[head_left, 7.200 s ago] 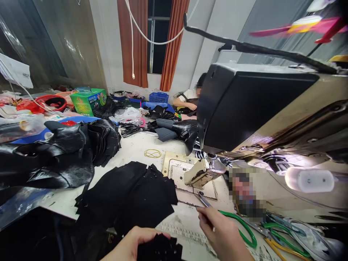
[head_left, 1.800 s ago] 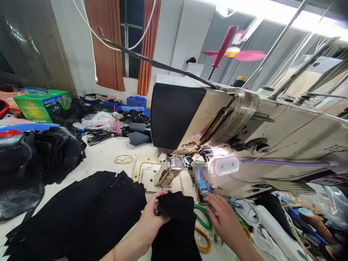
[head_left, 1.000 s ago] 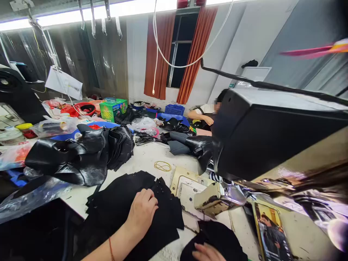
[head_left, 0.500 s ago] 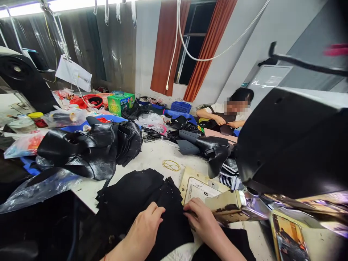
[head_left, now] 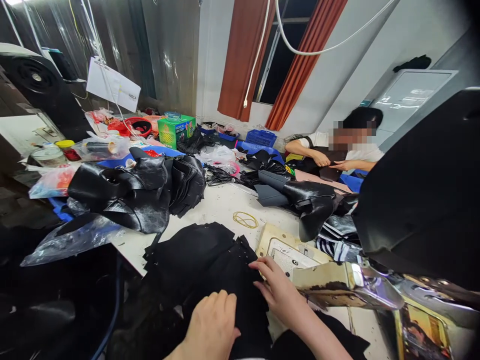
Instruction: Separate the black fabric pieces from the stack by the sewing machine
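Observation:
My left hand point(head_left: 214, 320) lies on a black fabric piece point(head_left: 245, 302), its fingers curled round the cloth and the thumb tucked at the right. Near that piece's right edge is my right hand point(head_left: 277, 287), with index finger and thumb apart and their tips touching the cloth. Beyond my hands, more black cut pieces point(head_left: 195, 250) lie stacked and fanned at the table's front edge. Another black piece point(head_left: 322, 335) sits partly under my right forearm. What my left fingertips press underneath is hidden.
A sewing machine arm point(head_left: 326, 282) and its bed plate point(head_left: 279, 245) stand at right, beside a phone point(head_left: 423, 330). Glossy black pieces point(head_left: 123, 190) pile up at left. A yellow cord loop point(head_left: 245, 220) lies on the white table point(head_left: 221, 202). A co-worker point(head_left: 318, 155) sits across.
The camera view has shifted, so the scene sits further right and slightly higher. My left hand has moved lower and nearer on the cloth; my right hand stays by its right edge.

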A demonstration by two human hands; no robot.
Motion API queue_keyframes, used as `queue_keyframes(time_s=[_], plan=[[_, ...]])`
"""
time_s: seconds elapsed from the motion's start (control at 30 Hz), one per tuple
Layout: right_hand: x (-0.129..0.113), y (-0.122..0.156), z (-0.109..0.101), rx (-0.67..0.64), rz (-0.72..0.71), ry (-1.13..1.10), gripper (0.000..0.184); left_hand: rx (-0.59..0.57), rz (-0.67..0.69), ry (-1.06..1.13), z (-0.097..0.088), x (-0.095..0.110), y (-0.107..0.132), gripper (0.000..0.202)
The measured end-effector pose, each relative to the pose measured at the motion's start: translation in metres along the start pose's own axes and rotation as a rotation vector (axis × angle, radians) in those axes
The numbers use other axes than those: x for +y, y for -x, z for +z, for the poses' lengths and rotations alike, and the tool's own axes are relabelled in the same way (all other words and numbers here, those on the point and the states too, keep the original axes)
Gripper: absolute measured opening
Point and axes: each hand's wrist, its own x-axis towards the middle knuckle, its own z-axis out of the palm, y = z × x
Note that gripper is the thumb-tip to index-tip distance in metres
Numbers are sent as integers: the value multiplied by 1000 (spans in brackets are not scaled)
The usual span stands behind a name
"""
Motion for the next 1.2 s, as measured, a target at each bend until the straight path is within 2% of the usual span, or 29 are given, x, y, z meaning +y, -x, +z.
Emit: queue_keyframes(time_s=[0.07, 0.13, 0.2, 0.27, 0.37, 0.43, 0.57, 0.7, 0.77, 0.87, 0.93, 1.03, 1.1, 1.2], plan=[[2, -6, 8, 32, 39, 109, 38, 63, 42, -53, 14, 4, -3, 31], [0, -4, 8, 32, 55, 132, 31, 73, 94, -49, 25, 4, -1, 16], [-3, 4, 4, 11, 40, 8, 22, 69, 168, -29, 32, 2, 6, 12], [-5, 14, -3, -76, 84, -202, 16, 106, 221, -3, 34, -1, 15, 11], [-3, 22, -7, -211, 222, -371, 13, 303, 251, 11, 33, -1, 22, 20], [-1, 22, -4, -212, 241, -345, 14, 410, 278, -24, 31, -2, 21, 22], [-5, 21, 5, -128, 154, -235, 11, 397, 359, -72, 40, -7, 23, 16], [-2, 22, 16, -76, 109, -157, 8, 389, 340, 56, 55, -12, 35, 16], [3, 20, 23, -31, 68, -88, 12, 353, 336, 95, 50, -10, 34, 12], [1, 21, 24, 8, -5, -55, 21, 294, 303, 59, 29, -3, 17, 9], [-8, 27, 16, -19, -59, -115, 25, 332, 268, 55, 15, 0, 5, 9], [-21, 37, 0, -57, -95, -258, 21, 378, 322, 59, 5, -1, 1, 17], [-22, 36, -4, -65, -16, -381, 9, 375, 365, 48, 5, -4, 7, 22], [-9, 20, 4, 42, 218, -423, 33, 351, 406, 45, 7, -7, 21, 22]])
